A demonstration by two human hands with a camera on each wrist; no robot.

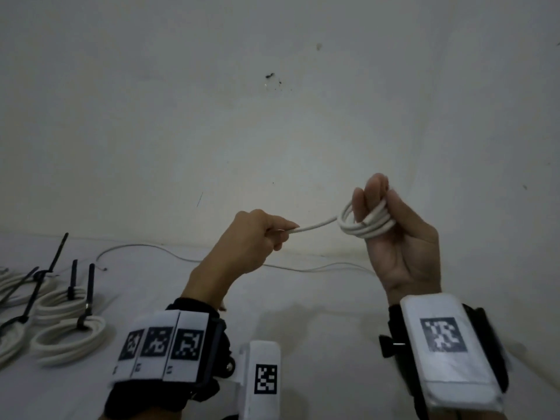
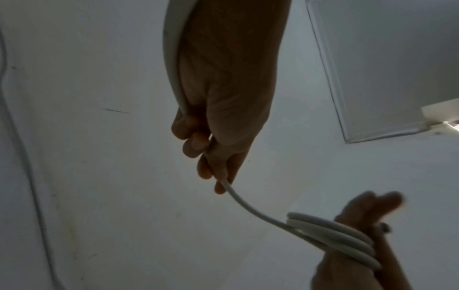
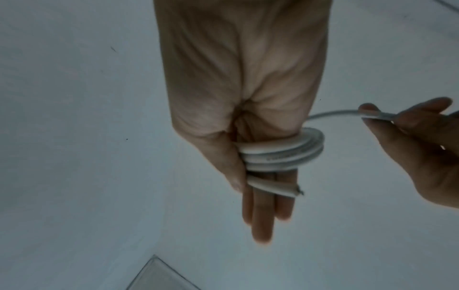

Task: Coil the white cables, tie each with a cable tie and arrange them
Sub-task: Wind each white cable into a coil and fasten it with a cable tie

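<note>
Several loops of white cable round right hand, cut end bare

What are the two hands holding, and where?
One white cable: left hand pinches its straight stretch; its coiled end loops round the right hand fingers.

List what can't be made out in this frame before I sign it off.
- Tied coils: head view, the left edge cuts off the outer ones, so their count is unclear.
- White cable: head view, the left hand hides how the gripped stretch joins the slack on the surface.
- Coil on the right hand: blurred and overlapping in all views; exact turns unclear.
- Cable printing: right wrist view, too small to read.
</note>
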